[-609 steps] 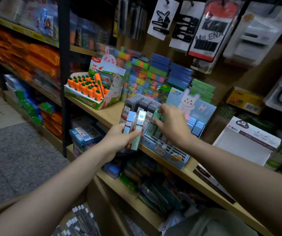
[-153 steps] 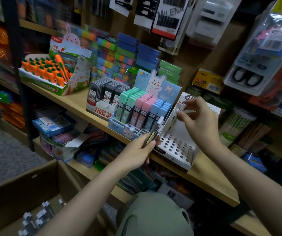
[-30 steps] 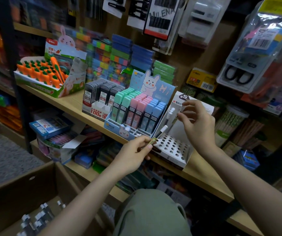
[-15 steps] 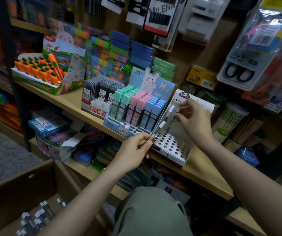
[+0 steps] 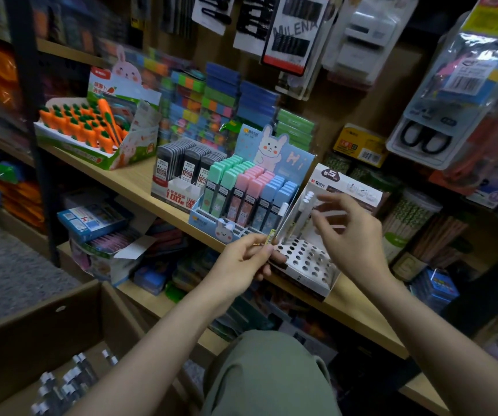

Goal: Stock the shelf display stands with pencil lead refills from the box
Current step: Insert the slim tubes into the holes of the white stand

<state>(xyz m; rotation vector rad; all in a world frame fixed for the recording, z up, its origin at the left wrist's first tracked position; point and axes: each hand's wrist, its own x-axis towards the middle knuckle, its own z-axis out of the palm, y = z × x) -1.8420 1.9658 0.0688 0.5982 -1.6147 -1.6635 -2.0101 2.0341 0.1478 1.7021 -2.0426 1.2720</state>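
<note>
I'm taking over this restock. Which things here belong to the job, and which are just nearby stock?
Job: lead refill tube in left hand; right hand; white holed stand; cardboard box.
Bystanders: carrot pens, scissors pack, hair clip card.

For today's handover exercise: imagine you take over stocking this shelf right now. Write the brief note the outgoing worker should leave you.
Left hand: grip pinches one slim white-capped refill tube, tilted toward the stand.
Right hand: fingers loosely spread above the stand, holding nothing.
White perforated cardboard stand: a few tubes stand in its back left corner; most holes are bare.
Pastel bunny display: looks full.
Left to do: seat the held tube, then fetch more from the brown cardboard box.
</note>
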